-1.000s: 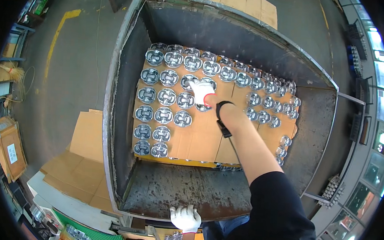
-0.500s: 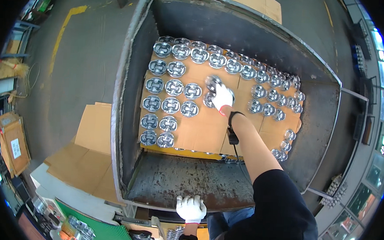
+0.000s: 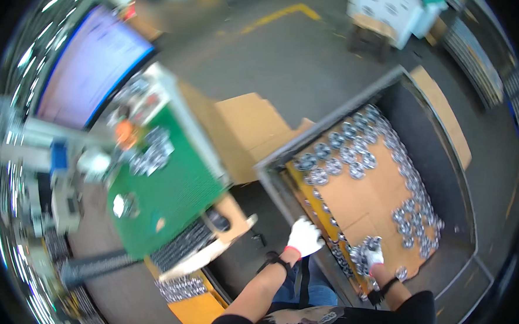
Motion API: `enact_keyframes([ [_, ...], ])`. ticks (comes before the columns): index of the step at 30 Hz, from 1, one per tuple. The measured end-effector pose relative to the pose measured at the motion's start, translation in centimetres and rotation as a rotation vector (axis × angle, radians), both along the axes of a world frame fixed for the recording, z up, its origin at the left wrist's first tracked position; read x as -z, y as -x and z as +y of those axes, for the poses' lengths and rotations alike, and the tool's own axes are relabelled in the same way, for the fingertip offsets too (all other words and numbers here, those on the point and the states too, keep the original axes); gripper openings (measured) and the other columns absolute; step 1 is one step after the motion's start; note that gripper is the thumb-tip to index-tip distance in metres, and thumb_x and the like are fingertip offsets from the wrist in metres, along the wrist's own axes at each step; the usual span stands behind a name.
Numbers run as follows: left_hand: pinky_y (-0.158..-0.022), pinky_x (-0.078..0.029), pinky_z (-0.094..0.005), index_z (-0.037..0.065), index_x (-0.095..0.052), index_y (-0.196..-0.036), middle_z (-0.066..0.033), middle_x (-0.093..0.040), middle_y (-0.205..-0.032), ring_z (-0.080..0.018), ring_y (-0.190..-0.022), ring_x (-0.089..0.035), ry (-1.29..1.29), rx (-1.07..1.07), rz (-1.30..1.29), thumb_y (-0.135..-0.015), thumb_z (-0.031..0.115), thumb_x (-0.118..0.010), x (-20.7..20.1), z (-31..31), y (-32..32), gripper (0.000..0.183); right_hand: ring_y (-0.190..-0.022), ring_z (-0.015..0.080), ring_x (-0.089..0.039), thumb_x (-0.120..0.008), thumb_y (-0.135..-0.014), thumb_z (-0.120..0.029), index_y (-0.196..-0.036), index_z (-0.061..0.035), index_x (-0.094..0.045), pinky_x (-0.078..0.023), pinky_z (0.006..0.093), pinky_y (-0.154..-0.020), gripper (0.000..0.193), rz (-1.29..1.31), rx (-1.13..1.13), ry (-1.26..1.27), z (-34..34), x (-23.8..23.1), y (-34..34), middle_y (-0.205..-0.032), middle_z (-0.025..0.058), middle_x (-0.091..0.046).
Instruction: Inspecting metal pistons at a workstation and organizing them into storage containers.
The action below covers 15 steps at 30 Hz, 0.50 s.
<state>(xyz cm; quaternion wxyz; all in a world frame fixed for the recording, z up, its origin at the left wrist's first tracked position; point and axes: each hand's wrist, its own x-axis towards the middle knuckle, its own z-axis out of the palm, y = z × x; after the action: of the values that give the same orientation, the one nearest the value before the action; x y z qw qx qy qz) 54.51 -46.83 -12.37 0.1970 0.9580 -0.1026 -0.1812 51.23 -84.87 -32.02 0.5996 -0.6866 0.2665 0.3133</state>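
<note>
So the head view is swung over to the left and pretty smeared, but the main stuff reads fine. Big grey metal bin (image 3: 447,172) sits on the right, and inside it there's a cardboard sheet (image 3: 363,197) covered in rows of shiny round metal parts (image 3: 353,158), most of them along the far and right edges, with a bare patch of cardboard in the middle.

Right hand (image 3: 373,257), white glove, is down inside the bin at the near end of the cardboard. It's closed around a small cluster of those metal parts (image 3: 368,245), fingers curled over them; I think it's got more than one piece, but the blur makes it hard to count. More loose parts lie just beside it along the near edge of the sheet.

Left hand (image 3: 304,236), also white-gloved with a dark wrist strap, is resting on the near-left rim of the bin. Fingers look loosely spread and flat on the metal edge, nothing in it.

Over on the left there's a worktop with a green mat (image 3: 170,186), and a pile of the same shiny parts (image 3: 148,153) sits at its far end next to something orange (image 3: 123,134). Flattened cardboard (image 3: 244,126) lies on the floor between that worktop and the bin. Far left there's a big pale purple panel with a blue edge (image 3: 94,65), and a white crate (image 3: 390,10) way off at the far end of the concrete floor (image 3: 312,53).
</note>
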Motion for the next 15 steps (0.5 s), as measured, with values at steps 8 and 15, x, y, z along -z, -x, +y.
enact_keyframes([
  [8,-0.080,-0.048,-0.0396,0.011,-0.071,-0.085,-0.0094,-0.069,-0.083,-0.0285,-0.084,-0.064,0.282,-0.195,-0.249,-0.083,0.037,-0.059,-6.8,5.2,16.1,0.029,-0.095,0.0261,-0.063,-0.062,-0.071,-0.001,-0.131,-0.0017,-0.050,-0.050,0.0321,-0.087,0.061,-0.737,-0.414,0.675,8.4,-19.3,-1.9,-0.108,0.0144,-0.063],
  [15,-0.084,-0.052,-0.0401,0.014,-0.074,-0.096,-0.0113,-0.071,-0.098,-0.0304,-0.092,-0.067,0.205,-0.720,0.121,-0.088,0.042,-0.054,-9.8,14.4,36.7,0.035,-0.100,0.0392,-0.061,-0.064,-0.067,-0.024,-0.107,-0.0044,-0.064,-0.049,0.0438,-0.087,0.045,-0.790,-1.015,0.467,30.6,-32.6,2.5,-0.103,0.0223,-0.065],
])
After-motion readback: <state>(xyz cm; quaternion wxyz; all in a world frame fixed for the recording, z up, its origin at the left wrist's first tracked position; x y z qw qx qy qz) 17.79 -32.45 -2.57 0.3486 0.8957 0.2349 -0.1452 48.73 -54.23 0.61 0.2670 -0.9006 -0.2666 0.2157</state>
